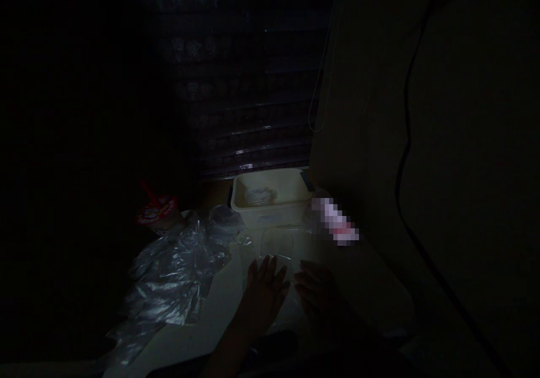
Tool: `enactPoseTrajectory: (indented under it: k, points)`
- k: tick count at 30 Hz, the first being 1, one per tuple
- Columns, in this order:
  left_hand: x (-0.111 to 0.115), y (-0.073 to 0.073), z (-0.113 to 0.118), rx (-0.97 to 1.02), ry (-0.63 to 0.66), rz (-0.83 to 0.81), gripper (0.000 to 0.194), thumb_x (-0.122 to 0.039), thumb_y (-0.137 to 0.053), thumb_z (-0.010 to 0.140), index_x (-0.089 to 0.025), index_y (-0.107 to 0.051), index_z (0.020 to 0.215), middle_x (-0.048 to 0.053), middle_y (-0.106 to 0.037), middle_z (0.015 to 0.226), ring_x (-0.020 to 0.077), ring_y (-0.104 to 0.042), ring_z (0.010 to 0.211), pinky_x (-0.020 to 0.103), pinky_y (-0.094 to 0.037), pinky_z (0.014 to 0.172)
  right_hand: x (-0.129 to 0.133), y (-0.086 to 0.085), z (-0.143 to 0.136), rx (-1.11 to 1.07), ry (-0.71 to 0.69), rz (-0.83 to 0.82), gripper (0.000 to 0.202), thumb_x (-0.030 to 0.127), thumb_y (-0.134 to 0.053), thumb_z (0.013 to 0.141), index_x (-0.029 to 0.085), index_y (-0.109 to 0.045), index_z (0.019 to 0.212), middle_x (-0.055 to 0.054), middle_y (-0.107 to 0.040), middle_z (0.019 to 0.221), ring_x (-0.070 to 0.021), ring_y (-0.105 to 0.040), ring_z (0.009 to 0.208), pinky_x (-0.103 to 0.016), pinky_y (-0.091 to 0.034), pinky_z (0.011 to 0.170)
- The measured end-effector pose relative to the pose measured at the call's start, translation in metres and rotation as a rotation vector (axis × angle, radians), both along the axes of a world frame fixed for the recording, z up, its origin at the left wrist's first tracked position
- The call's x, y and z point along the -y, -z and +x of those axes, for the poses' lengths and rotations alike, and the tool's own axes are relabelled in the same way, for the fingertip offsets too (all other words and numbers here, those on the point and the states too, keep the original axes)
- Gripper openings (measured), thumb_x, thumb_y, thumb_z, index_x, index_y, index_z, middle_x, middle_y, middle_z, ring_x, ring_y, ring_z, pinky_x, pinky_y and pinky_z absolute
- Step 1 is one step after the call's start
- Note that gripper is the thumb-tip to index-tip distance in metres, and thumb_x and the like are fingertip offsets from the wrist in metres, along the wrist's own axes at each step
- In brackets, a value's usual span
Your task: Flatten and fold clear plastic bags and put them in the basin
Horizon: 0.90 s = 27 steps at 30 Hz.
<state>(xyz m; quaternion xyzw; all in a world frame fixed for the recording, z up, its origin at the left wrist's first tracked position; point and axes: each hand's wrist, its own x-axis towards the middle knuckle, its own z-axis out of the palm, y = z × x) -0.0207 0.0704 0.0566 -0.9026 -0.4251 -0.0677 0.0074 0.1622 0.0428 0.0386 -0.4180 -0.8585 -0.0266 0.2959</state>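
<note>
The view is very dark. My left hand (265,288) lies with its fingers spread on a thin clear plastic piece (276,244) on the pale table (223,305). Just to its right, my right hand (316,288) rests palm down with its fingers stretched toward the left one; neither hand grips anything that I can see. The clear piece reaches beyond the fingertips toward a cream bin (272,215), which has some clear plastic (259,196) inside.
A heap of crumpled clear plastic bags (172,277) covers the table's left side. Behind it stands a cup with a red lid (158,210). A blurred pinkish-white object (337,223) lies right of the bin. A dark cable (408,142) hangs at the right.
</note>
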Motion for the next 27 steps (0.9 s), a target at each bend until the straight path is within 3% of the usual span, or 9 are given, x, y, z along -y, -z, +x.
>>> enactPoseTrajectory:
  k: [8,12,16,21,24,27]
  points:
    - [-0.001,0.003,0.001,0.009,-0.002,0.018,0.039,-0.033,-0.03,0.084,-0.022,-0.036,0.121,0.013,-0.034,0.128,0.0281,-0.027,0.118,0.052,-0.026,0.089,0.002,0.014,0.009,-0.02,-0.026,0.02,0.019,0.018,-0.043,0.073,0.02,-0.058,0.086,-0.005,-0.057,0.104,-0.0217,-0.042,0.107,-0.045,-0.036,0.085]
    - [0.0,0.003,0.0,0.034,-0.001,0.018,0.038,-0.034,-0.031,0.084,-0.024,-0.036,0.121,0.011,-0.035,0.128,0.0267,-0.028,0.118,0.051,-0.025,0.09,-0.005,0.007,0.005,-0.008,0.01,-0.024,0.027,0.015,-0.043,0.071,0.018,-0.055,0.095,-0.007,-0.054,0.107,-0.0215,-0.04,0.108,-0.045,-0.035,0.087]
    - [0.0,0.002,-0.001,0.026,0.002,0.015,0.039,-0.034,-0.03,0.084,-0.023,-0.036,0.121,0.011,-0.035,0.128,0.0268,-0.028,0.118,0.051,-0.026,0.09,-0.002,0.002,0.0,-0.031,0.018,-0.01,0.024,0.014,-0.042,0.07,0.018,-0.057,0.089,-0.007,-0.052,0.111,-0.0233,-0.037,0.11,-0.046,-0.034,0.087]
    - [-0.001,0.001,0.0,0.018,-0.004,0.0,0.038,-0.033,-0.028,0.085,-0.023,-0.037,0.12,0.012,-0.035,0.128,0.0273,-0.027,0.118,0.052,-0.025,0.089,0.007,0.017,0.01,-0.021,-0.007,0.017,0.023,0.015,-0.044,0.069,0.02,-0.057,0.087,-0.005,-0.052,0.111,-0.0226,-0.037,0.111,-0.045,-0.035,0.087]
    - [0.0,0.001,0.0,0.026,-0.016,-0.004,0.04,-0.032,-0.029,0.085,-0.021,-0.033,0.123,0.012,-0.03,0.13,0.0273,-0.023,0.12,0.05,-0.026,0.09,0.007,0.025,0.017,-0.035,-0.023,0.016,0.022,0.015,-0.043,0.071,0.023,-0.057,0.086,-0.003,-0.057,0.105,-0.0202,-0.043,0.107,-0.042,-0.039,0.083]
    - [0.001,0.0,-0.001,0.039,-0.035,0.027,0.044,-0.03,-0.029,0.085,-0.016,-0.024,0.127,0.014,-0.022,0.133,0.0256,-0.018,0.122,0.048,-0.026,0.091,0.002,0.021,0.016,-0.05,-0.031,0.019,0.027,0.014,-0.041,0.072,0.023,-0.056,0.093,-0.003,-0.058,0.102,-0.0197,-0.044,0.106,-0.042,-0.038,0.084]
